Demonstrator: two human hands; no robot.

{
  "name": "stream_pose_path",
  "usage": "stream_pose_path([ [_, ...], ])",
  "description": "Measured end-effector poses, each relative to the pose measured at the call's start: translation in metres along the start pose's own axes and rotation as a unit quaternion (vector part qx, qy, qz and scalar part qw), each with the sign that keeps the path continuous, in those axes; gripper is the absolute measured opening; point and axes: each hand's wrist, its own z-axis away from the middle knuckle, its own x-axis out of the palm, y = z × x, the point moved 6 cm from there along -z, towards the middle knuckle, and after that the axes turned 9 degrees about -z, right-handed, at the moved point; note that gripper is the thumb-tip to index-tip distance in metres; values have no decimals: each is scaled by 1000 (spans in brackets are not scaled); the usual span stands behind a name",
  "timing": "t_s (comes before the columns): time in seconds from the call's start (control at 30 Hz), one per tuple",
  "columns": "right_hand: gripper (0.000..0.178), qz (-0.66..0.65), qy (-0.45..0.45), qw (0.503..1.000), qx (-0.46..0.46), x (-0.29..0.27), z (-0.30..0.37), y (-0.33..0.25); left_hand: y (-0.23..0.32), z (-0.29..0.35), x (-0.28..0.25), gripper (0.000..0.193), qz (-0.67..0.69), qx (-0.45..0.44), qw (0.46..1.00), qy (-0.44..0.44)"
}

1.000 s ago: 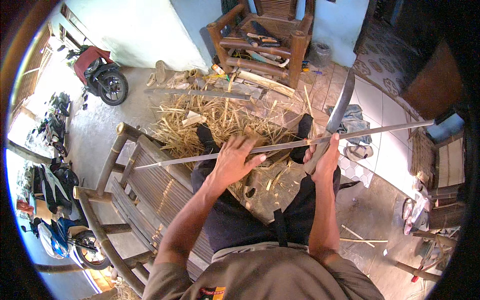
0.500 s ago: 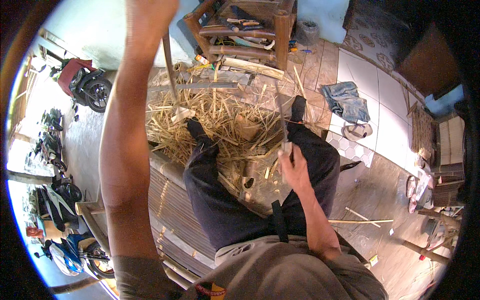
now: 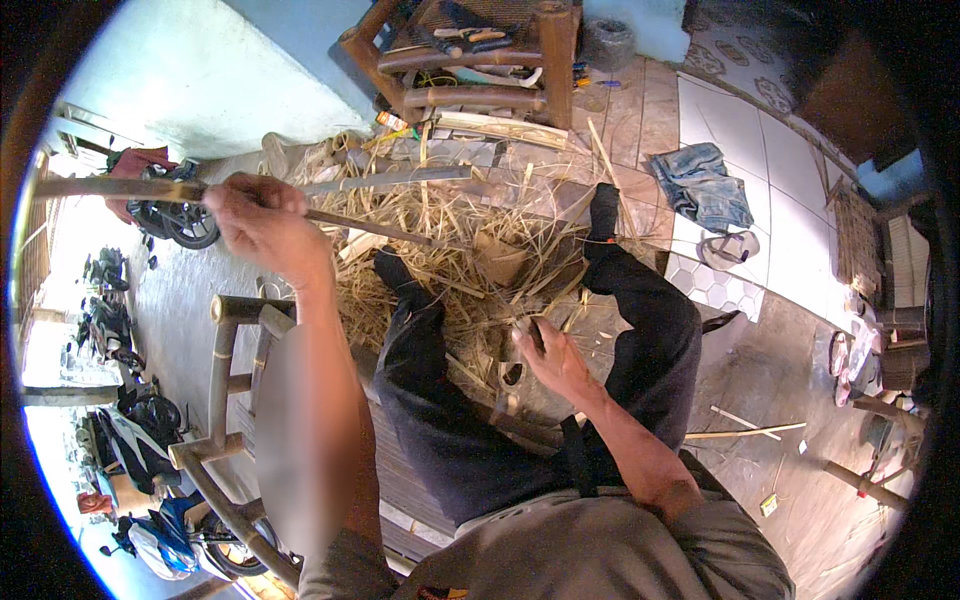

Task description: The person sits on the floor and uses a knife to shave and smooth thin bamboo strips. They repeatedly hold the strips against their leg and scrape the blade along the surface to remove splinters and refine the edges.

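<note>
A long bamboo strip slants from the left edge toward the middle, over the shavings. My left hand is closed around it, with the arm stretched out to the left. Between my knees, my right hand is closed on a knife, its blade hard to make out against the litter. Pale bamboo shavings lie heaped around my feet.
A bamboo chair with tools on its seat stands ahead. Denim shorts and a sandal lie on the right. At left are a bamboo frame and parked motorbikes. Thin sticks lie at lower right.
My left hand has come down and left, swinging the bamboo strip from steep to nearly level. My right hand has moved nearer and slightly left; the knife blade no longer points up and away.
</note>
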Motion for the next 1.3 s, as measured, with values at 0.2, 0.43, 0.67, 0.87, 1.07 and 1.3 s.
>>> stream_pose_path([
  [0.2, 53, -34, -36, 998, -38, 26, -44, -61, 0, -4, -34, 55, 10, -17, 999, 45],
  [0.43, 47, -142, -104, 972, -155, 67, -51, -163, 3, 25, -50, 57, 14, -36, 996, 76],
  [0.67, 42, -98, -67, 990, -71, 84, -75, -153, 6, 18, -55, 59, -101, 24, 985, 140],
  [0.87, 41, -44, -129, 988, -75, 99, -92, -114, -4, 8, -58, 60, -149, 15, 977, 155],
  [1.07, 48, -72, -164, 979, -97, 127, -114, -57, -13, -10, -70, 58, -181, 6, 963, 200],
  [1.3, 45, 61, -42, 993, -90, 124, -159, -2, -38, -36, -88, 51, -160, -37, 956, 242],
])
